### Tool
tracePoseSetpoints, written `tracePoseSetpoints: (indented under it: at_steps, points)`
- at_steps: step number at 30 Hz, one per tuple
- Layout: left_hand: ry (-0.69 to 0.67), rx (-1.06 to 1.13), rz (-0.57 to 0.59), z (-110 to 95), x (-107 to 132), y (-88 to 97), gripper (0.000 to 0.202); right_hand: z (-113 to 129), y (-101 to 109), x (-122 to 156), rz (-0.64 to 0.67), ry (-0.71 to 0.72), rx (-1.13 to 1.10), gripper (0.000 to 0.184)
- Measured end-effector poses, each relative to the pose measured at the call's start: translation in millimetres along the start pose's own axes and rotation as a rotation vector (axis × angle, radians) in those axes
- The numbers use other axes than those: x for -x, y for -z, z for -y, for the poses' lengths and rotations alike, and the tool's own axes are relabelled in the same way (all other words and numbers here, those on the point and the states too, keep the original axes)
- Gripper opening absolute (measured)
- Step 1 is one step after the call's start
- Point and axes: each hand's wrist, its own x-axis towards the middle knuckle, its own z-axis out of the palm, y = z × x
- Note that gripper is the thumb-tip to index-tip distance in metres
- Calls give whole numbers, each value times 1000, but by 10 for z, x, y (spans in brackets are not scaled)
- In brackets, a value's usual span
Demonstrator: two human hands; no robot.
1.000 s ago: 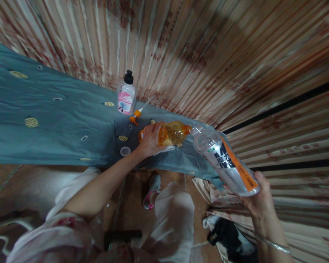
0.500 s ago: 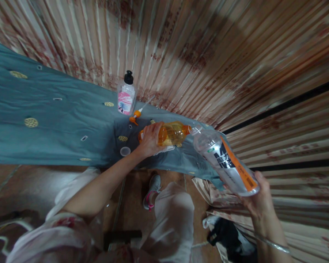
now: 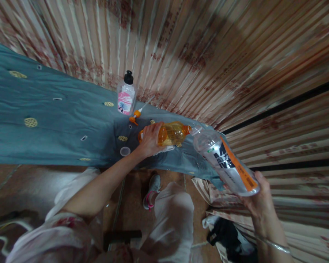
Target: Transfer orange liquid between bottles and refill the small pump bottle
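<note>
Orange bottle [image 3: 171,133] is up off the teal cloth [image 3: 57,120], lying close to horizontal above the cloth's near edge, amber liquid inside, neck pointing right. Our left hand [image 3: 149,140] is wrapped closed around its base end. Its neck meets the mouth of the clear bottle [image 3: 224,164], which looks touching or just short of it; we can't tell which. The clear bottle is tilted with its mouth up-left and bottom down-right, and looks empty. Our right hand [image 3: 259,199] cups its bottom end with fingers curled closed on it. We read this as the mouth-to-mouth stage of a pour, with the amber level low in the neck and no stream we can make out. From here, any more tilt calls for holding both necks lined up, raising the orange bottle's base slowly, and keeping the clear one steady below it, since both openings are narrow and a miss lands on the cloth. On the cloth: orange pump head [image 3: 135,117] lying loose behind our left hand, a small clear cap [image 3: 125,151] just left of that wrist, and a pink-label pump bottle [image 3: 126,95] upright farther back by the striped curtain [image 3: 208,54].
</note>
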Motion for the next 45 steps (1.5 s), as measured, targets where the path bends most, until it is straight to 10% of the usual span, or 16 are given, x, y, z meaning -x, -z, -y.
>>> tracePoseSetpoints:
  at_steps: [45]
  points:
    - [22,4,19,-42,-8,31,98,-28,75,-33,89,51,31,41]
